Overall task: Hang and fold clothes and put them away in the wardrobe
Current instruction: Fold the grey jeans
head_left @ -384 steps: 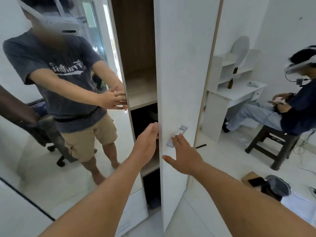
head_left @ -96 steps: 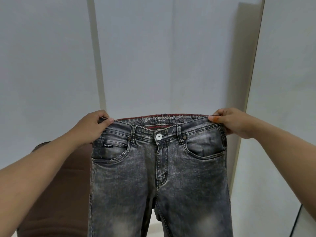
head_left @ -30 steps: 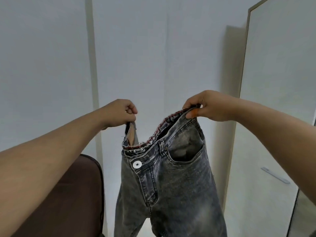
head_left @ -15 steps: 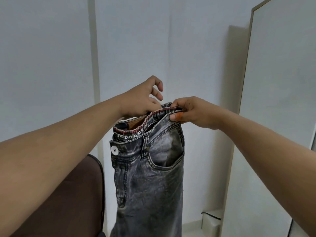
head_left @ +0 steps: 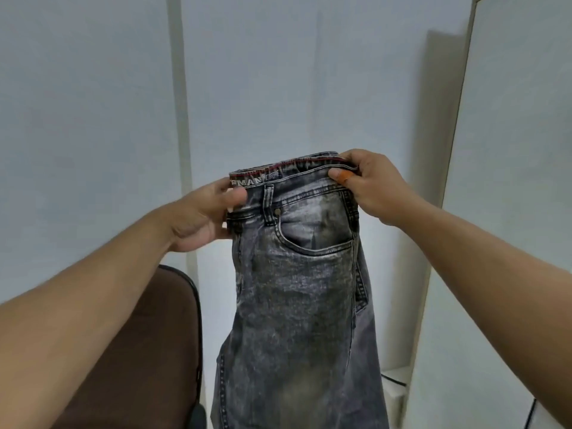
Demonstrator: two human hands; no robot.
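Observation:
A pair of washed grey jeans [head_left: 297, 289] hangs in front of me, folded lengthwise so one front pocket faces me. My left hand [head_left: 204, 215] grips the left end of the doubled waistband, thumb on the front. My right hand [head_left: 368, 184] pinches the right end of the waistband, thumb on the front. The legs drop out of view at the bottom edge.
A brown chair back [head_left: 148, 351] stands low on the left, close to the jeans. A white wall [head_left: 278, 72] is behind. A white wardrobe panel [head_left: 507, 150] rises on the right, with a small white box [head_left: 394, 388] on the floor beside it.
The jeans have gone from spread flat to folded in half lengthwise. My left hand, open above the waistband half a second ago, now grips its left end, and the hands have moved apart.

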